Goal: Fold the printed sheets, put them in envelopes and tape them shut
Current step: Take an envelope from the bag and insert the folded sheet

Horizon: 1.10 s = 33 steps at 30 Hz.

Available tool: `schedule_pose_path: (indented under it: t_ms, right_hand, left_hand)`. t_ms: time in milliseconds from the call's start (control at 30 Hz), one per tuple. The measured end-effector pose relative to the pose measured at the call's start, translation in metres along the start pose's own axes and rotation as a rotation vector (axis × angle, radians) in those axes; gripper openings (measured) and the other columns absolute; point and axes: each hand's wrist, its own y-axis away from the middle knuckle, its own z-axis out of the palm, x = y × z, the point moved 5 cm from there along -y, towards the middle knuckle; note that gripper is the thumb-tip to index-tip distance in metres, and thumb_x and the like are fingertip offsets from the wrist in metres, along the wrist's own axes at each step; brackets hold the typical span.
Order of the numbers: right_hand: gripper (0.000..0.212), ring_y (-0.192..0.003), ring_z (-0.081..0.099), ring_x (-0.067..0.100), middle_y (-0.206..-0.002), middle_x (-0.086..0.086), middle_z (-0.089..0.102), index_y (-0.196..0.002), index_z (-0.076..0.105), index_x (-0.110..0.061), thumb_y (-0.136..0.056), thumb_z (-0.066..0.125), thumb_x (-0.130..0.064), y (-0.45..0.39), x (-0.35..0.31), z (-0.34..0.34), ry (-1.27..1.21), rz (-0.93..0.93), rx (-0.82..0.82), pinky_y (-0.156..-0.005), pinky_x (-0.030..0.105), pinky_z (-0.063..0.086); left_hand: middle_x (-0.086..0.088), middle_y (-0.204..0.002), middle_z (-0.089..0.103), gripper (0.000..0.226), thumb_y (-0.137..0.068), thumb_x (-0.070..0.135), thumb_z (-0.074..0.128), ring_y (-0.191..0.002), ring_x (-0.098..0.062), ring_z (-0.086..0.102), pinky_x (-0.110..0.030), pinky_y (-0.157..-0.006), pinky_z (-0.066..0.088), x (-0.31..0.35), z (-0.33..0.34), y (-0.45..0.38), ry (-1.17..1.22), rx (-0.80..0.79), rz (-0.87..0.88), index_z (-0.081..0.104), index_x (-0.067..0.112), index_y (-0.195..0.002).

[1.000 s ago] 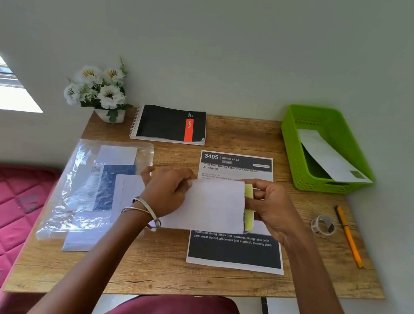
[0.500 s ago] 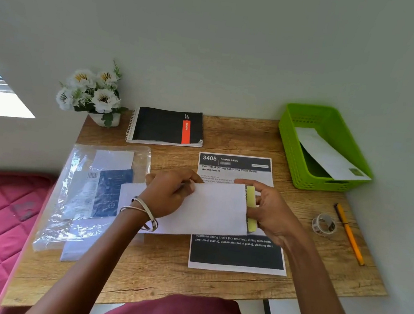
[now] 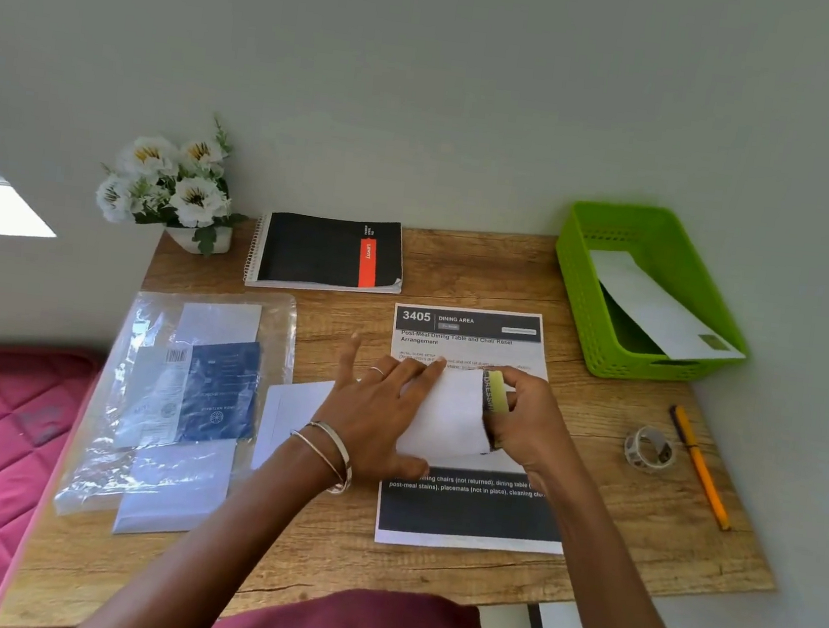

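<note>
Pinching the flap end of the envelope (image 3: 445, 413) with your right hand (image 3: 526, 424), you've got your left hand (image 3: 376, 407) lying flat and spread on its other end, fingers straight. It sits on top of the printed sheet (image 3: 462, 515), mid-desk. Looks like you're stuffing or closing it. Next you'll probably want the tape roll (image 3: 647, 447), well right of the sheet, near the pencil (image 3: 699, 467).
</note>
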Motion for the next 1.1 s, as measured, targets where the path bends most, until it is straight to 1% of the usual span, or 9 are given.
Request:
schedule_pose_path:
  t_ms: [100,167,233,300,367,500,600,867,1100]
  right_hand:
    - [0.041,-0.066,0.068,0.022,-0.080,0.011,0.073,-0.106,0.066,-0.017,-0.074,0.071,0.008,0.003,-0.002,0.002,-0.059,0.002,-0.042,-0.048,0.029,0.051]
    - [0.032,-0.068,0.068,0.022,-0.083,0.015,0.073,-0.106,0.065,-0.015,-0.078,0.072,0.000,0.004,-0.003,-0.002,-0.151,0.046,-0.061,-0.053,0.031,0.055]
    - [0.019,-0.068,0.067,0.020,-0.083,0.014,0.073,-0.101,0.066,-0.012,-0.082,0.070,-0.011,0.001,0.002,-0.018,-0.199,0.069,0.031,-0.057,0.031,0.055]
    - [0.016,-0.074,0.067,0.022,-0.085,0.011,0.072,-0.097,0.067,-0.009,-0.083,0.071,-0.017,-0.003,0.012,-0.041,-0.005,0.032,0.237,-0.065,0.034,0.055]
    - [0.027,-0.086,0.066,0.026,-0.093,0.012,0.070,-0.103,0.067,-0.006,-0.080,0.074,-0.017,-0.007,0.022,-0.055,0.311,0.006,0.358,-0.079,0.036,0.052]
    - [0.069,-0.117,0.047,0.035,-0.127,0.019,0.053,-0.130,0.051,-0.006,-0.073,0.079,-0.033,-0.016,0.037,-0.049,0.696,0.067,0.208,-0.095,0.038,0.037]
    - [0.085,-0.124,0.032,0.034,-0.137,0.015,0.039,-0.143,0.034,-0.015,-0.074,0.076,-0.041,-0.018,0.042,-0.042,0.842,0.084,0.118,-0.096,0.038,0.034]
    - [0.090,-0.126,0.024,0.033,-0.137,0.014,0.027,-0.140,0.034,-0.014,-0.068,0.082,-0.036,-0.028,0.038,-0.043,0.831,0.173,0.053,-0.100,0.045,0.036]
    - [0.096,-0.124,0.027,0.035,-0.134,0.014,0.029,-0.143,0.034,-0.021,-0.063,0.086,-0.032,-0.033,0.035,-0.042,0.809,0.142,0.044,-0.102,0.037,0.032]
  left_hand:
    - [-0.002,-0.146,0.028,0.105,-0.069,0.070,0.050,-0.132,-0.025,0.030,-0.063,-0.107,-0.009,-0.001,0.003,-0.001,0.035,-0.003,-0.011,0.000,0.021,-0.146]
    - [-0.001,-0.145,0.029,0.100,-0.070,0.068,0.051,-0.132,-0.025,0.030,-0.061,-0.109,-0.011,-0.005,0.001,-0.001,0.076,0.009,-0.036,0.004,0.023,-0.146]
    - [0.001,-0.144,0.030,0.098,-0.069,0.067,0.052,-0.132,-0.024,0.031,-0.060,-0.110,-0.009,-0.015,-0.005,-0.001,0.093,0.041,-0.082,0.007,0.025,-0.145]
    - [0.002,-0.141,0.033,0.098,-0.066,0.067,0.054,-0.129,-0.025,0.034,-0.061,-0.110,-0.003,-0.028,-0.011,0.002,0.085,0.081,-0.135,0.011,0.026,-0.144]
    - [0.002,-0.138,0.038,0.097,-0.064,0.066,0.056,-0.126,-0.025,0.037,-0.061,-0.110,0.003,-0.042,-0.013,0.004,0.081,0.109,-0.175,0.017,0.026,-0.142]
    - [0.001,-0.138,0.039,0.094,-0.064,0.063,0.060,-0.127,-0.025,0.035,-0.061,-0.109,0.006,-0.056,-0.014,0.004,0.083,0.122,-0.223,0.021,0.026,-0.141]
    - [0.001,-0.140,0.036,0.096,-0.065,0.060,0.063,-0.129,-0.026,0.032,-0.061,-0.108,0.005,-0.060,-0.011,0.004,0.089,0.098,-0.249,0.018,0.026,-0.142]
    - [0.001,-0.143,0.031,0.097,-0.068,0.056,0.067,-0.133,-0.027,0.026,-0.064,-0.107,0.002,-0.064,-0.001,0.008,0.125,0.056,-0.287,0.016,0.025,-0.144]
    - [0.001,-0.143,0.031,0.098,-0.067,0.060,0.065,-0.133,-0.027,0.025,-0.064,-0.107,0.002,-0.062,0.009,0.007,0.132,0.046,-0.275,0.014,0.027,-0.143]
